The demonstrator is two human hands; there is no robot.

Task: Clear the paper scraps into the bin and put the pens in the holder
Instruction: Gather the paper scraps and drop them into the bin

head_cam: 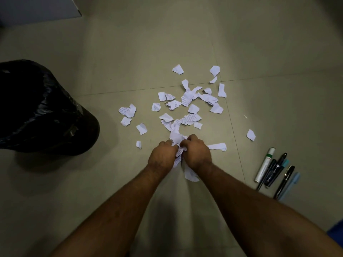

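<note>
Both hands, left hand (163, 154) and right hand (196, 153), grip a bunch of paper scraps (177, 145) on the floor (130, 52), right of the bin (42, 108); more scraps lie beyond; pens (274, 173) farther right.

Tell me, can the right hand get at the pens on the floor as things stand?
Probably not right away. The floor between the right hand and the pens looks bare, so nothing blocks the way, but its fingers are curled round the paper scraps it gathers with the left hand.
</note>
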